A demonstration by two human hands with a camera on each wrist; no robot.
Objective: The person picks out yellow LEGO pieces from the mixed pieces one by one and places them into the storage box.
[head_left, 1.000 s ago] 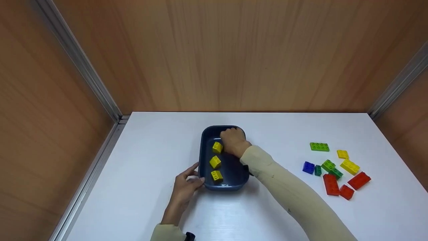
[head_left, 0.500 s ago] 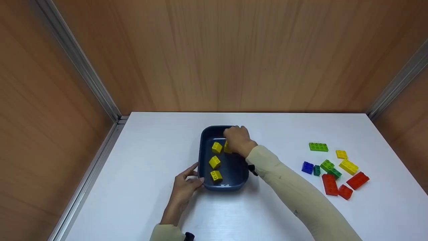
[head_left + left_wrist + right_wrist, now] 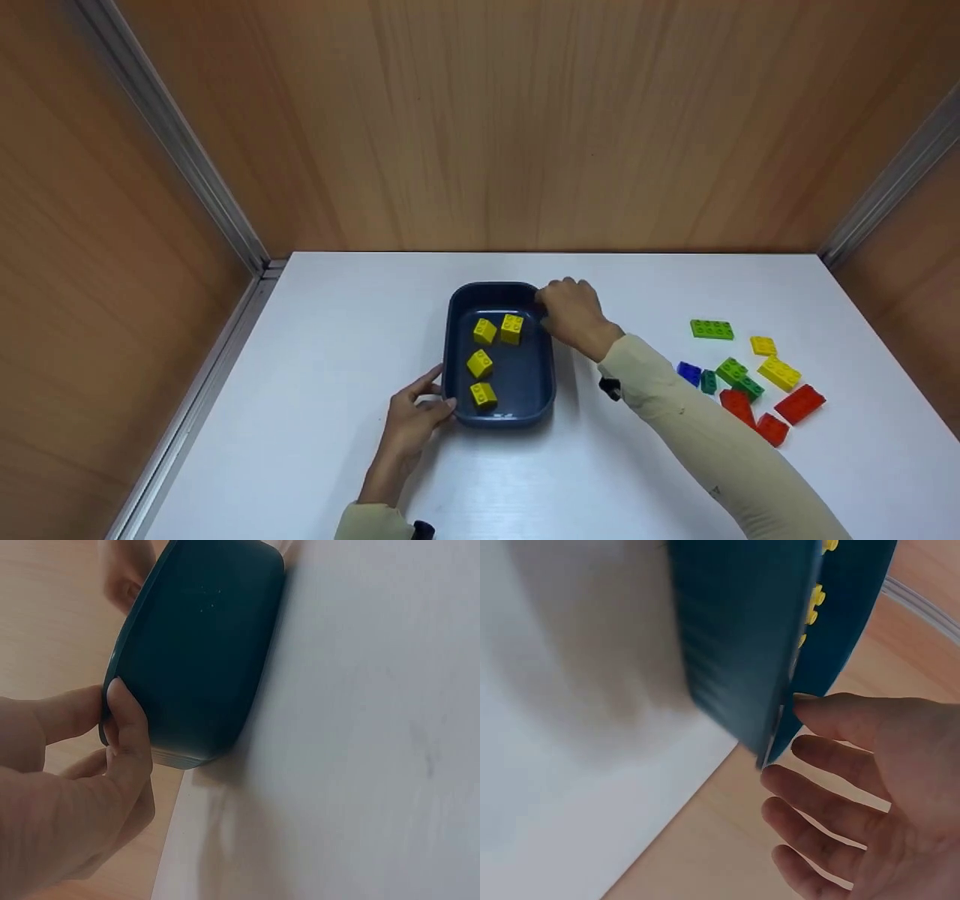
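Four yellow bricks point(image 3: 480, 364) sit inside your blue tray point(image 3: 517, 386), just left of mid-frame: three strung down its left side, one to the right of the topmost, none touching the walls that I can make out. And look at your left hand point(image 3: 409, 431), low on the tray's left edge! Its fingers point(image 3: 129, 727) pinch the rim, one lying against the outer wall; my read is that you're steadying the tray from the side to keep the inside free.

Now your right hand point(image 3: 574, 313), up at the tray's upper right corner. The right wrist view has its fingers point(image 3: 810, 799) spread, gaps between them, thumb tip right by the rim, the rest outside. Contact? Can't tell, and I see nothing held. The tray rests on the white worktop point(image 3: 337, 337), which probably takes its weight.

Over at the right of the frame, the loose bricks: lime green brick point(image 3: 712, 329) highest, blue brick point(image 3: 689, 373) leftmost, red bricks point(image 3: 799, 403) lowest, some partly behind your right sleeve point(image 3: 720, 427). Lying well apart from the tray, that cluster likely leaves you elbow room.
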